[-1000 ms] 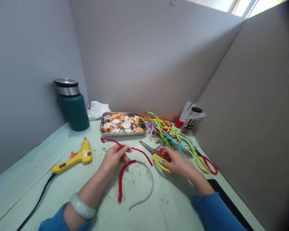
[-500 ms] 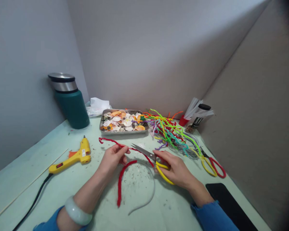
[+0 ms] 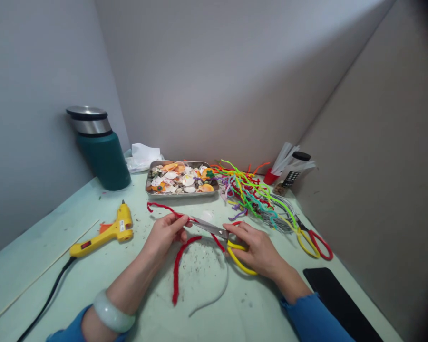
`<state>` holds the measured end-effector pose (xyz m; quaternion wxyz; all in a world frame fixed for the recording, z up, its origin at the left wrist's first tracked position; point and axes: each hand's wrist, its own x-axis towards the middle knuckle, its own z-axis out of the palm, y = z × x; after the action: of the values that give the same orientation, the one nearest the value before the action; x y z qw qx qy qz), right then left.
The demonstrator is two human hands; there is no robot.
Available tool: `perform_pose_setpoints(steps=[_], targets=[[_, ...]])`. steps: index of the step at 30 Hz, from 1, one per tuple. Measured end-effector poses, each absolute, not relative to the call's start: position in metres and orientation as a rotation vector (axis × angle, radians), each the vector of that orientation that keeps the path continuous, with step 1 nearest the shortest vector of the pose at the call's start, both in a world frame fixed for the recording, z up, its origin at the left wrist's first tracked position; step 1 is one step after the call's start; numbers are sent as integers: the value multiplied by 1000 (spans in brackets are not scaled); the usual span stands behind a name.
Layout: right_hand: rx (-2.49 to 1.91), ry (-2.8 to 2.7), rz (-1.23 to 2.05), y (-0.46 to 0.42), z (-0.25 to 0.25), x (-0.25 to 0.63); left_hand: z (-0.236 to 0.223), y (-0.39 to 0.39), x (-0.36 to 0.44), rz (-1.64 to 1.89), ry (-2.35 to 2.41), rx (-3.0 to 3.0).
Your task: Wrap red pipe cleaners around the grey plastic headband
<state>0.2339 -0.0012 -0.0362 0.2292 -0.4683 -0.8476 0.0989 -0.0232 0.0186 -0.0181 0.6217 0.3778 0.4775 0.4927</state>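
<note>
Between thumb and fingers, my left hand (image 3: 169, 231) pinches a thin red pipe cleaner (image 3: 161, 206) whose hooked end points to the left. My right hand (image 3: 255, 248) is closed around the yellow and red handles of a pair of scissors (image 3: 213, 230). The blades lie along the pipe cleaner, their tips at my left fingertips and partly hiding it. Below, a curved grey wire (image 3: 221, 292) rests on the table, its left part wrapped in thick red fuzz (image 3: 177, 273).
A yellow glue gun (image 3: 105, 240) with a black cord and a green flask (image 3: 105, 156) stand left. Behind my hands are a metal tray (image 3: 180, 195) of shells and a heap of coloured pipe cleaners (image 3: 249, 194). Other scissors (image 3: 316, 244) lie right, near a black mat (image 3: 337, 299).
My right hand has brought the scissors left and onto the red pipe cleaner, and the blades have come together. My left hand keeps its pinch. The view has shifted slightly.
</note>
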Motion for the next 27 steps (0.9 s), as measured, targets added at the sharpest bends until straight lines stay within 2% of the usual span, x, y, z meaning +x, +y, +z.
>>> perform_pose_setpoints(steps=[27], targets=[[-1249,-2296,365,-5,-39,228,-19,18,-25,1095,1078,913]])
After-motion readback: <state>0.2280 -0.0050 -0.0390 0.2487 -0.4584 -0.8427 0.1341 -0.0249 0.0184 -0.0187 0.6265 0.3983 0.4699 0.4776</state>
